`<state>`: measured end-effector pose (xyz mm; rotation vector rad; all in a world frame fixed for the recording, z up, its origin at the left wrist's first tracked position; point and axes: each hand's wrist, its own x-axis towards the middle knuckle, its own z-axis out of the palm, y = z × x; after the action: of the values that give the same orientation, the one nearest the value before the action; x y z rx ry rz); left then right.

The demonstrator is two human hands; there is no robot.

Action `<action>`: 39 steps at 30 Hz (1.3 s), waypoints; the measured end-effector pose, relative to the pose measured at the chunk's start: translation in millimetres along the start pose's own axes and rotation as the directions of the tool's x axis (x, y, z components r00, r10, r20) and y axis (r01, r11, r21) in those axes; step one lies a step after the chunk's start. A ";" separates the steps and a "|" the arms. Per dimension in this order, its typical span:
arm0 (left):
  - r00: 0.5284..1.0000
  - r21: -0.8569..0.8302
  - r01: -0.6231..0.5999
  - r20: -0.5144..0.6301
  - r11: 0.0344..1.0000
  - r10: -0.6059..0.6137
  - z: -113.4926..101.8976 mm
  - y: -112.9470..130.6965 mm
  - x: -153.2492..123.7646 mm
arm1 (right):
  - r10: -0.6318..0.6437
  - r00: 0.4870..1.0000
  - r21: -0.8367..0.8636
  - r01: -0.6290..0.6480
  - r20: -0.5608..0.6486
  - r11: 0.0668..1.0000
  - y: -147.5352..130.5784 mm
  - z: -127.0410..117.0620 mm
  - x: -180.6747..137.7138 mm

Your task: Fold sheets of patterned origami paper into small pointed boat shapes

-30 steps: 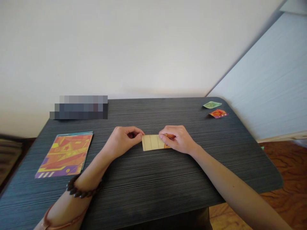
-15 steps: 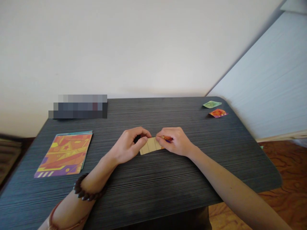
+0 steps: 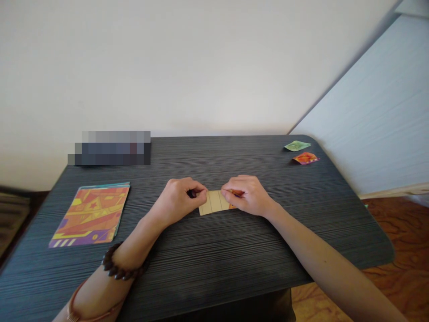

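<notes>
Between my hands is a narrow strip of folded paper (image 3: pixel 214 202), its pale cream side up and crossed by several crease lines. My left hand (image 3: pixel 182 197) pinches the strip's upper left corner between thumb and fingertips. At the other end my right hand (image 3: pixel 246 194) is closed on the paper, and an orange printed part shows under and between its fingers. The strip lies low over the table, slightly tilted; I cannot tell whether it rests on the surface. My right fingers hide its right end.
A stack of patterned paper sheets (image 3: pixel 90 214) lies at the left of the dark table (image 3: pixel 214 259). Behind it is a blurred-out object (image 3: pixel 112 150). A green folded paper piece (image 3: pixel 297 146) and an orange one (image 3: pixel 305 158) sit at the back right.
Both hands and the strip have shifted slightly to the right. My left fingertips have closed more tightly at the strip's corner.
</notes>
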<state>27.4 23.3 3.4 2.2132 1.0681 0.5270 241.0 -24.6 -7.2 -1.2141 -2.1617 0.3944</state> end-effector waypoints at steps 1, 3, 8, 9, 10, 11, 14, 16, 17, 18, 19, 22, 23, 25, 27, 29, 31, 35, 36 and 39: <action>1.000 0.013 0.004 -0.001 1.000 -0.004 -1.7 -1.4 0.1 | -0.001 1.000 -0.001 0.001 -0.008 1.000 1.1 -1.4 -0.2; 1.000 0.032 0.008 0.001 0.999 -0.008 -4.9 -4.9 0.0 | 0.003 1.000 0.003 -0.003 -0.015 1.000 2.7 -4.1 -0.5; 0.999 0.081 -0.015 0.042 0.997 0.011 -12.6 -18.4 0.1 | 0.038 0.999 0.053 -0.037 -0.015 0.998 7.7 -12.2 -2.0; 0.999 0.100 -0.004 0.032 0.995 0.000 -13.8 -20.6 0.3 | 0.059 0.998 0.073 -0.057 -0.026 0.996 9.0 -13.5 -2.3; 0.999 0.109 0.022 0.020 0.994 -0.025 -14.4 -21.7 0.7 | 0.082 0.996 0.090 -0.078 -0.037 0.993 10.2 -14.3 -2.5; 0.999 0.100 0.054 0.001 0.993 -0.055 -14.3 -21.6 1.1 | 0.099 0.994 0.098 -0.095 -0.045 0.991 10.9 -14.1 -2.5; 0.998 -0.008 0.064 -0.014 0.998 -0.064 -9.1 -14.0 2.2 | 0.093 0.995 0.081 -0.095 0.030 0.992 9.6 -7.7 -0.6; 0.999 -0.019 -0.037 0.028 0.999 0.038 -4.0 -7.2 2.5 | 0.095 0.992 0.076 -0.101 0.080 0.992 6.7 -1.3 1.7; 0.994 0.013 -0.094 0.060 0.996 0.093 -2.0 -5.0 2.6 | 0.120 0.989 0.070 -0.126 0.084 0.990 5.4 1.3 2.8; 0.989 0.048 -0.128 0.082 0.991 0.124 -0.8 -3.8 2.5 | 0.155 0.985 0.057 -0.159 0.071 0.986 4.5 3.1 3.7; 0.987 0.058 -0.133 0.096 0.989 0.127 -0.4 -3.7 2.3 | 0.189 0.980 0.045 -0.192 0.061 0.980 4.1 3.9 4.5; 0.988 0.000 -0.099 0.122 0.995 0.098 -1.7 -6.7 1.5 | 0.224 0.972 0.021 -0.226 0.076 0.974 4.5 1.8 5.3; 0.987 0.003 -0.109 0.119 0.994 0.108 -1.9 -7.5 1.3 | 0.212 0.973 0.017 -0.214 0.089 0.977 4.5 0.7 5.2; 0.986 0.046 -0.139 0.101 0.989 0.134 -1.0 -7.3 0.9 | 0.182 0.978 0.016 -0.185 0.104 0.983 3.6 -0.5 5.0; 0.985 0.103 -0.158 0.080 0.982 0.151 1.2 -5.5 0.8 | 0.162 0.981 0.020 -0.164 0.104 0.986 1.7 0.4 4.8; 0.987 0.124 -0.156 0.067 0.980 0.149 2.8 -3.6 0.8 | 0.145 0.983 0.033 -0.149 0.108 0.988 0.2 2.1 4.7; 0.991 0.094 -0.125 0.062 0.988 0.120 2.5 -2.7 1.1 | 0.143 0.983 0.038 -0.148 0.115 0.988 0.7 3.0 4.8; 0.998 0.003 -0.037 0.058 0.999 0.037 -2.4 -4.2 2.0 | 0.174 0.977 0.015 -0.177 0.123 0.984 7.7 -0.9 4.8; 0.998 -0.002 -0.027 0.061 1.000 0.027 -3.8 -5.3 2.1 | 0.174 0.976 0.009 -0.177 0.131 0.984 10.1 -3.0 4.6; 0.999 0.016 0.007 0.049 1.000 -0.008 -7.1 -10.2 2.2 | 0.200 0.972 -0.013 -0.200 0.120 0.980 17.0 -11.0 3.0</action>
<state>19.0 32.5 1.9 2.2234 1.0580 0.4595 258.2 -13.5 -6.7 -1.4479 -2.1456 0.5658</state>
